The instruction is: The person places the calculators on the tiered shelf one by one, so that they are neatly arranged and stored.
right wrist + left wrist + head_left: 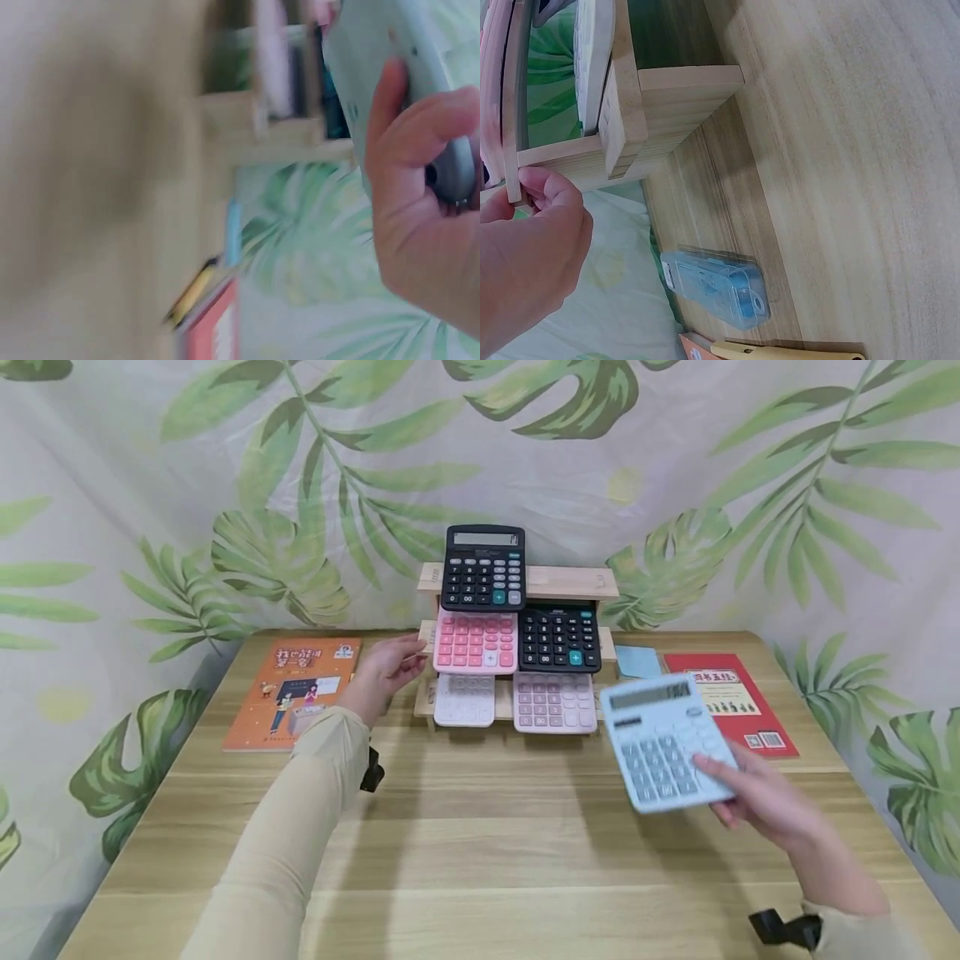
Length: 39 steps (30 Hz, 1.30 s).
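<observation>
My right hand [772, 802] grips a light blue calculator [660, 735] by its lower right corner, thumb on the keys and fingers behind. It is held up in front of the red book. The left hand [547, 240] pinches the left end of a middle board of a tiered wooden rack [570, 581]. On the rack's top tier stands a black calculator [483, 568]. Below it are a pink calculator [476, 642] and a second black calculator [558, 639]. The lowest tier carries a white calculator [465, 700] and a pale pink calculator [555, 702].
An orange book [288, 693] lies on the table left of the rack. At the right lie a red book [757, 731] and a flat light blue item [637, 662]. A clear blue case [716, 289] and a yellow-handled tool [787, 352] show in the left wrist view.
</observation>
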{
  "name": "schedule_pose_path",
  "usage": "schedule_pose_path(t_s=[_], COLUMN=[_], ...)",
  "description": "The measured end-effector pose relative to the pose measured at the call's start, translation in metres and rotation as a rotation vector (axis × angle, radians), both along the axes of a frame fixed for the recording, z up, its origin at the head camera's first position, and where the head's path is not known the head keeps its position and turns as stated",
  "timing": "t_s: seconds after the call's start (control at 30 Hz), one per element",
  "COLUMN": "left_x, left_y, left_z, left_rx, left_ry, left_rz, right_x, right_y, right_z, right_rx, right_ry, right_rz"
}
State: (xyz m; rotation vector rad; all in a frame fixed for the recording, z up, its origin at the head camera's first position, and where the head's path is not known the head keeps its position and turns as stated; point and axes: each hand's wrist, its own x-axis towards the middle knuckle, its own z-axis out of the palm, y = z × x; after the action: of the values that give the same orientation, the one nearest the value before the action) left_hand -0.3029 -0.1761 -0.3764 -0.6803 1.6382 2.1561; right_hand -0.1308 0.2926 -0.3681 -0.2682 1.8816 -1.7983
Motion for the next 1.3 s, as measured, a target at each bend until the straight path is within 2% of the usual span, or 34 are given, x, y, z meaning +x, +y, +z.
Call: schedule_pose_path(t_s=[0.13, 0.2, 0.27, 0.3, 0.37, 0.47, 0.57, 0.67, 0.9, 1.07, 1.3], left_x=[0.001, 0.002, 0.003, 0.003, 0.004, 0.004, 0.005, 0.005, 0.009, 0.010, 0.010], left_y=[-0.001, -0.001, 0.000, 0.000, 0.002, 0.005, 0.009, 0.012, 0.015, 0.019, 0.020], left_z=[0.001, 0.001, 0.001, 0.001, 0.000, -0.001, -0.002, -0.003, -0.003, -0.003, -0.005], left_rx=[0.012, 0.022, 0.026, 0.030, 0.036, 0.049, 0.053, 0.040, 0.033, 0.046, 0.049], left_ry=[0.008, 0.016, 0.025, 0.029, 0.035, 0.043, 0.050, 0.050, 0.041, 0.050, 0.059], left_rz=[-0.006, -0.015, -0.021, -0.022, -0.017, -0.004, -0.002, -0.005, -0.005, -0.019, -0.037], right_x=[-0.033, -0.052, -0.073, -0.083, -0.102, -0.126, -0.145, -0.159, -0.174, -0.176, -0.178], right_y=[-0.009, -0.015, -0.023, -0.027, -0.036, -0.050, -0.063, -0.072, -0.083, -0.082, -0.079], right_z=[0.026, 0.036, 0.043, 0.047, 0.054, 0.060, 0.062, 0.060, 0.053, 0.047, 0.038], right_rx=[-0.422, -0.545, -0.614, -0.620, -0.590, -0.520, -0.493, -0.504, -0.504, -0.468, -0.377], right_ry=[-0.090, -0.117, -0.138, -0.146, -0.164, -0.229, -0.302, -0.349, -0.407, -0.448, -0.454], right_rz=[0.118, 0.167, 0.195, 0.181, 0.104, -0.085, -0.259, -0.354, -0.457, -0.497, -0.541])
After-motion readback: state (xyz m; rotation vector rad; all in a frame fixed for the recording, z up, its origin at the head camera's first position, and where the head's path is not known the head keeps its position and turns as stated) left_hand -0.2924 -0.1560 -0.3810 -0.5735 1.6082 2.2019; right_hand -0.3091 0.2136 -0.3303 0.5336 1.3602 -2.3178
